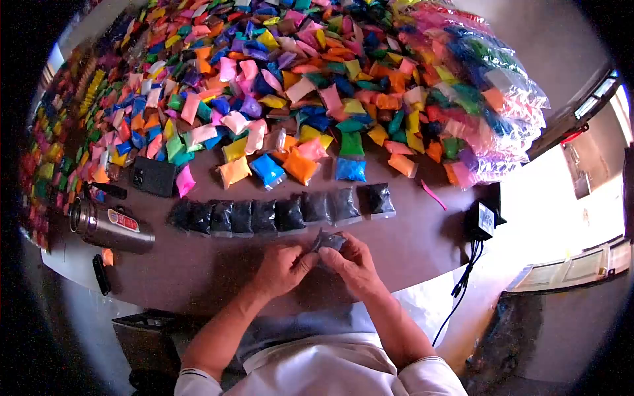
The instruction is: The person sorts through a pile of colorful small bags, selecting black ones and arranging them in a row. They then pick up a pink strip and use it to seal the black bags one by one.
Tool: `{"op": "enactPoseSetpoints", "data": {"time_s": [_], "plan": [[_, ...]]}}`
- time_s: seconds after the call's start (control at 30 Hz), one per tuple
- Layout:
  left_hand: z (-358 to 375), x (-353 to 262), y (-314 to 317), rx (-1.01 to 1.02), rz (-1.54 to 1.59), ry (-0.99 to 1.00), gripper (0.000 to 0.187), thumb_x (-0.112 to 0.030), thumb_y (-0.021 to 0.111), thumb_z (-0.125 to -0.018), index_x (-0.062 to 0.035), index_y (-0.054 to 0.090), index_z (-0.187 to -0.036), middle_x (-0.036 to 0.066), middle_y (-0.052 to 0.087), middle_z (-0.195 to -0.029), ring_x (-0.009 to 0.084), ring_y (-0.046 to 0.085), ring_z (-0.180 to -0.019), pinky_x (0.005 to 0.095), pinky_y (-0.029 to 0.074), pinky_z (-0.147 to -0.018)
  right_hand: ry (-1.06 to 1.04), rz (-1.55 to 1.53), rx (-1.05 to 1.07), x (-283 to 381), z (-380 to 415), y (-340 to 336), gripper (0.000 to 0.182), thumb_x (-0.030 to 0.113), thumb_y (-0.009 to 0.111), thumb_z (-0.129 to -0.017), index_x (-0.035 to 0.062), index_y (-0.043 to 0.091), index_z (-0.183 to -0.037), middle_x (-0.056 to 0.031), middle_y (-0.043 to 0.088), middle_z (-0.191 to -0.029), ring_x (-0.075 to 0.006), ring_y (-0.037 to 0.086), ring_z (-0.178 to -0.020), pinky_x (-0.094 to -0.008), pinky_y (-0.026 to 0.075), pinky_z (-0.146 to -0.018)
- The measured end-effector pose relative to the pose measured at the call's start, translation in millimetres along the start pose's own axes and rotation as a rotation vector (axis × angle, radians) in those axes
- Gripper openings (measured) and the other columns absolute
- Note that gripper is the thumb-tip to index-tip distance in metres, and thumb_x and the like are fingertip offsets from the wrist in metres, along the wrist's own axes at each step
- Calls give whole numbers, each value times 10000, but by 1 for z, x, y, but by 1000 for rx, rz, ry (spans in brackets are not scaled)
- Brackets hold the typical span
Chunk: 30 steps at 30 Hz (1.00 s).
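Both of my hands meet over the front of the brown table (pixel 218 264). They hold one small black packet (pixel 328 240) in clear plastic. My left hand (pixel 288 265) pinches its left side, fingers curled. My right hand (pixel 348 259) grips its right side, with the thumb lying across the front. Just beyond my hands lies a curved row of similar black packets (pixel 264 215), several of them side by side. One more black packet (pixel 380 200) sits at the row's right end, a little apart.
A large heap of colourful packets (pixel 264 72) covers the back. Stacked clear bags (pixel 495 105) stand at the right. A steel flask (pixel 115 228) lies at left near a black box (pixel 153 176). A black adapter (pixel 484 220) with cables hangs at the right edge; a pink strip (pixel 433 195) lies nearby.
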<state>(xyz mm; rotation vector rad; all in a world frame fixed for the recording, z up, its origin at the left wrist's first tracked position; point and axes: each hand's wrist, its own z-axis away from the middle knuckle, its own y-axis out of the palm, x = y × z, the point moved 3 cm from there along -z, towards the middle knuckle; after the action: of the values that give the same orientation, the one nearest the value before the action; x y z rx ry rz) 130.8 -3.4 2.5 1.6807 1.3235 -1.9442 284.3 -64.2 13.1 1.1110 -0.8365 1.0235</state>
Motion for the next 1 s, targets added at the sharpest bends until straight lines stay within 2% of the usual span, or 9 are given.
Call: {"op": "enactPoseSetpoints", "data": {"time_s": [0.07, 0.2, 0.3, 0.4, 0.47, 0.7, 0.8, 0.87, 1.0], "plan": [[9, -10, 1, -62, -63, -32, 313, -283, 623, -905, 2, 589, -780, 187, 606, -757, 384, 610, -718, 423, 471, -617, -64, -53, -36, -9, -1, 0, 264, 182, 669, -900, 35, 604, -1110, 37, 592, -863, -55, 524, -756, -221, 432, -668], [20, -7, 7, -106, -47, 0, 330, -307, 633, -899, -3, 584, -780, 187, 602, -749, 387, 602, -702, 427, 467, -604, -71, -20, 41, -10, 4, -7, 220, 177, 655, -911, 27, 615, -1067, 35, 594, -883, -56, 529, -783, -220, 434, -682], [24, 1, 7, -22, -72, -196, 386, -383, 602, -914, 0, 614, -873, 172, 616, -766, 322, 624, -717, 392, 475, -658, -64, -27, 84, -2, 3, 0, 204, 169, 660, -906, 16, 621, -1036, 35, 599, -867, -52, 532, -788, -223, 443, -694], [21, 4, 12, -117, -42, -40, 364, -358, 605, -912, 4, 629, -946, 193, 644, -839, 373, 638, -804, 413, 491, -732, -88, -102, -7, 1, 1, 7, 159, 155, 665, -900, 13, 634, -963, 49, 585, -822, -40, 509, -752, -218, 425, -661], [20, 8, 16, -76, -152, 76, 360, -341, 607, -909, 4, 627, -1007, 204, 652, -923, 411, 625, -892, 437, 491, -790, -126, 48, -9, -9, -1, 0, 138, 151, 664, -900, 17, 641, -924, 61, 564, -798, -37, 485, -732, -212, 409, -649], [21, 2, 21, -15, -167, 66, 343, -327, 613, -905, 2, 623, -1001, 204, 646, -947, 418, 616, -896, 443, 496, -768, -82, 95, 5, -21, 2, -10, 155, 170, 653, -913, 19, 648, -951, 54, 577, -843, -48, 497, -777, -208, 430, -713], [20, -3, 16, -151, -150, 126, 253, -259, 617, -903, -9, 617, -939, 178, 628, -857, 388, 623, -795, 437, 495, -666, -95, 23, 12, -10, 3, -3, 205, 209, 646, -925, 13, 647, -988, 56, 582, -857, -47, 496, -789, -207, 425, -707], [20, -7, 11, -148, -64, -2, 262, -272, 605, -915, -10, 619, -917, 170, 628, -832, 381, 624, -770, 430, 492, -650, -95, 20, 58, -9, 5, -5, 258, 219, 640, -931, -8, 617, -1050, 23, 605, -907, -63, 512, -812, -235, 441, -701], [21, -9, 10, -86, -90, -49, 281, -287, 592, -927, -9, 619, -894, 159, 615, -785, 374, 618, -738, 426, 483, -636, -61, 28, 84, -18, 2, -10, 237, 201, 618, -944, -10, 620, -1051, 25, 606, -908, -67, 516, -814, -235, 443, -713]]}}
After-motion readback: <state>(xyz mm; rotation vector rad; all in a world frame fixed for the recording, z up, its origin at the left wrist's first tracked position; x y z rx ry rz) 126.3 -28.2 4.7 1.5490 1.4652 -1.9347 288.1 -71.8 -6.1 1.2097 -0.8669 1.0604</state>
